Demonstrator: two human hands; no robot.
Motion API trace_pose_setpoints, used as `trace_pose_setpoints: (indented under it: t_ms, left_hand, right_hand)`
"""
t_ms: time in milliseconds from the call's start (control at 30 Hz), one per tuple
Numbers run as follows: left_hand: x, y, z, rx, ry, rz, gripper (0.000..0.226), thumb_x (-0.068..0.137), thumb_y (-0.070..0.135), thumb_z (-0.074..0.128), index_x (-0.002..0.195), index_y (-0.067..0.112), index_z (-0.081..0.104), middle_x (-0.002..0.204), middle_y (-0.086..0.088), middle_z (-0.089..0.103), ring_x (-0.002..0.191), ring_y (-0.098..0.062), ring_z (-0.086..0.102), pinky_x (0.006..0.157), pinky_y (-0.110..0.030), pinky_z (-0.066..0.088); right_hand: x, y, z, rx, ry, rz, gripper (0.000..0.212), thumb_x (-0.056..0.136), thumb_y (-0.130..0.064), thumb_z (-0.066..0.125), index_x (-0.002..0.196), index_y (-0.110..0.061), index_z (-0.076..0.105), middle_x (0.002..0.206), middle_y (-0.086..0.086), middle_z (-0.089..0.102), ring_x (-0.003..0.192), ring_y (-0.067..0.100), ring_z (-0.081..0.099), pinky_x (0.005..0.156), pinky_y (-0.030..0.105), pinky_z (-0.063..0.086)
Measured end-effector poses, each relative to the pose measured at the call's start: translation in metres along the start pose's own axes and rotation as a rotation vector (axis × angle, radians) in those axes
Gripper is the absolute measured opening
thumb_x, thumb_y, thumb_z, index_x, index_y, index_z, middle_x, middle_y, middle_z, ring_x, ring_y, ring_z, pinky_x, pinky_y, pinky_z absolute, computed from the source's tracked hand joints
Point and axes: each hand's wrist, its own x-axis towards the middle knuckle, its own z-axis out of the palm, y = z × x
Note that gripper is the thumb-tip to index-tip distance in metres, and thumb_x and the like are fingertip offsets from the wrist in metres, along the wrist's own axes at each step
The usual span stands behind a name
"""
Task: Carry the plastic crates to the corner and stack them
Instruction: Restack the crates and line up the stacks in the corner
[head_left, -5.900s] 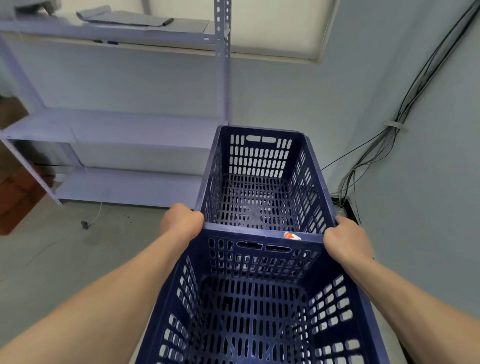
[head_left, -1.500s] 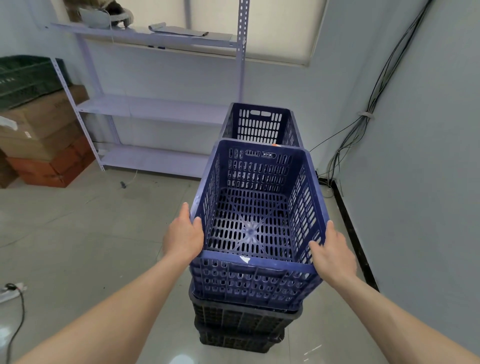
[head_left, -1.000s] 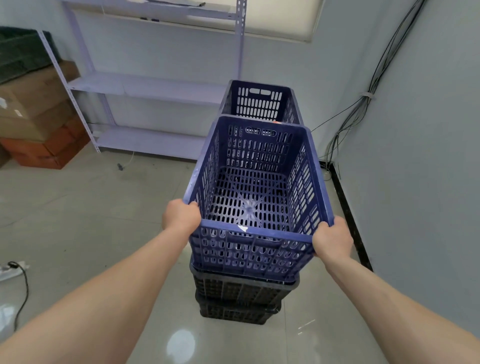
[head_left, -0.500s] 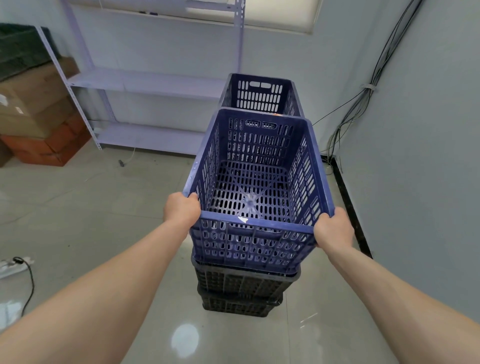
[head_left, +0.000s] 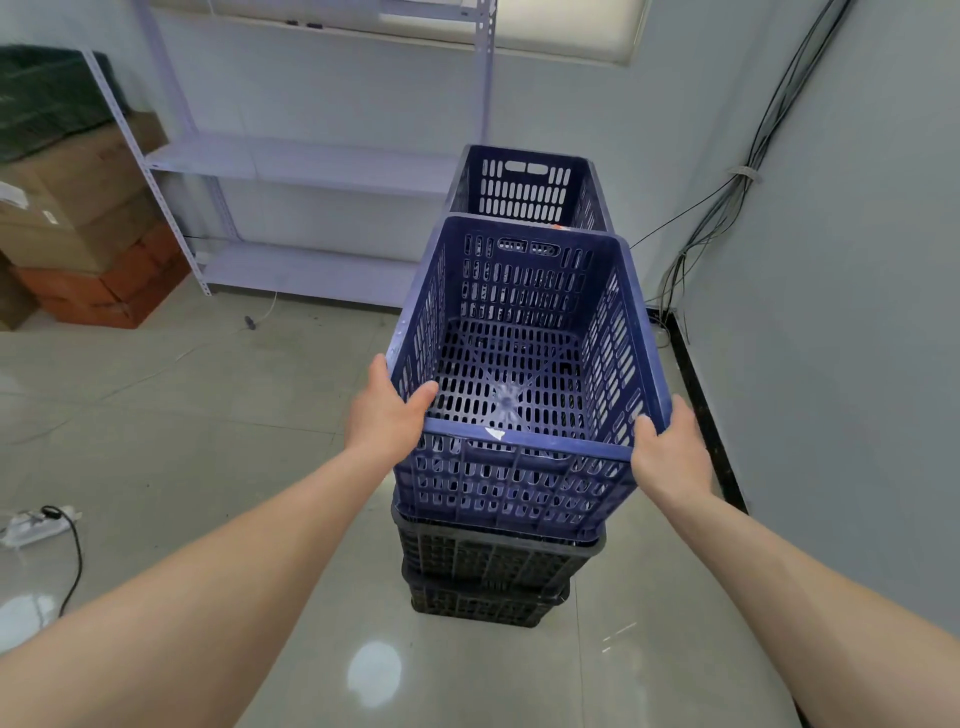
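Right now my left hand pinches the near-left corner of the blue crate, thumb hooked over the rim and fingers laid along the outside of the left wall. My right hand takes the near-right corner the same way, thumb on the rim and fingers outside. Both hands hold plastic, but lightly. The crate sits on top of two black crates on the floor. Its near edge looks slightly offset from theirs.

Just beyond it, in the far right corner beside the shelf, stands another blue crate. I take that one as the place to stack. My reading is that the step in hand is lifting this crate clear and carrying it there.

To do that well, I would firm up both pinches before raising it. Both near corners should rise together, since holding only the near end lets the far end sag. It should come straight up off the black crates before going forward, so it does not drag them. On the right I would keep it clear of the cables hanging down the wall. At the corner I would line up all four edges before lowering it.

The crate is deep navy, long and rectangular, and empty. Its walls and floor are slotted, and there are handle cut-outs in the far end. A small white scrap sticks to the near rim. It looks light but bulky.
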Motion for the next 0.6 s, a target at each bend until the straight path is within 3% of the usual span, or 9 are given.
trace_pose_setpoints:
  t_ms: [67,167,433,600]
  left_hand:
    - [-0.001,0.001,-0.002,0.013,-0.022,0.004,0.038,0.098,0.025,0.051,0.135,0.023,0.041,0.112,-0.004,0.067,0.093,-0.031,0.066,0.076,-0.048,0.055]
    - [-0.007,0.002,-0.007,0.059,-0.018,-0.027,0.042,0.09,0.0,0.04,0.125,0.023,0.045,0.097,-0.007,0.066,0.081,-0.031,0.066,0.062,-0.046,0.056]
    - [-0.015,-0.001,-0.008,0.099,-0.044,-0.048,0.054,0.092,0.0,0.036,0.138,0.027,0.035,0.098,-0.01,0.064,0.08,-0.032,0.065,0.062,-0.047,0.056]
    - [-0.015,-0.002,-0.006,0.08,-0.071,-0.077,0.056,0.094,0.0,0.032,0.143,0.028,0.027,0.096,-0.013,0.062,0.069,-0.027,0.056,0.055,-0.038,0.047]
  right_hand:
    - [0.0,0.002,0.0,0.032,-0.009,0.03,0.043,0.098,-0.022,0.04,0.14,-0.03,0.043,0.123,0.005,0.066,0.099,0.035,0.066,0.085,0.056,0.061]
    - [-0.01,0.002,-0.006,0.017,-0.013,0.038,0.042,0.097,-0.013,0.039,0.136,-0.029,0.046,0.121,0.007,0.066,0.099,0.034,0.065,0.082,0.054,0.062]
    - [-0.019,0.009,-0.014,-0.026,-0.077,-0.007,0.039,0.102,-0.016,0.04,0.139,-0.028,0.039,0.13,0.007,0.064,0.1,0.032,0.066,0.08,0.053,0.063]
    - [-0.018,0.01,-0.016,-0.104,-0.116,0.01,0.053,0.103,-0.017,0.035,0.154,-0.027,0.023,0.134,0.009,0.063,0.096,0.033,0.066,0.08,0.047,0.061]
